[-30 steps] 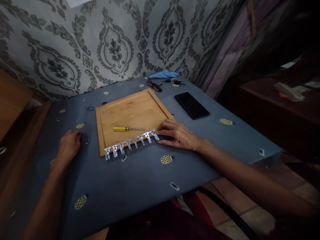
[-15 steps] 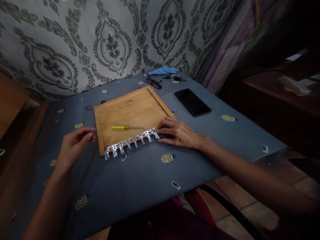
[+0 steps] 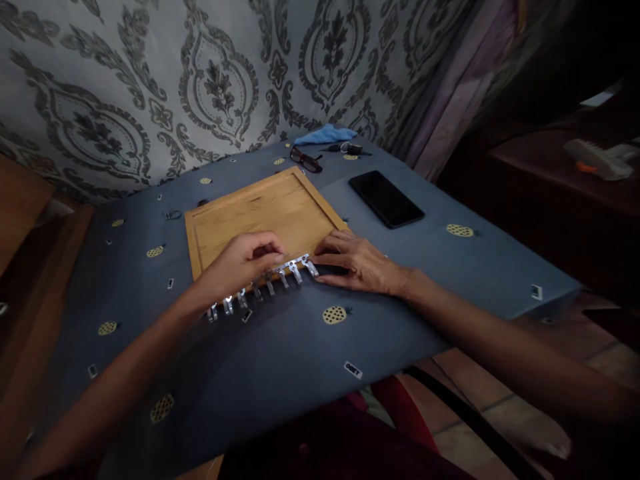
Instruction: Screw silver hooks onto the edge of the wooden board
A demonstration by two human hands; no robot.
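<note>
A wooden board [image 3: 260, 210] lies on the blue tablecloth [image 3: 280, 360]. A metal rail with several hooks [image 3: 295, 270] runs along the board's near edge. My left hand [image 3: 243, 263] rests over the board just behind the rail, its fingers curled down where the yellow screwdriver lay. The handle is hidden under the hand, and only a thin bit of shaft [image 3: 285, 254] shows. My right hand [image 3: 357, 261] lies flat on the cloth at the board's near right corner, fingers stretched out, fingertips at the rail's right end.
A black phone [image 3: 386, 199] lies to the right of the board. Glasses [image 3: 306, 159], keys [image 3: 347, 148] and a blue cloth [image 3: 325, 135] sit at the back by the patterned wall. A dark cabinet stands at the right, and the table edge is close in front.
My left hand rose from the cloth at the left, moved right over the board and closed down over the screwdriver. My right hand stayed in place.
</note>
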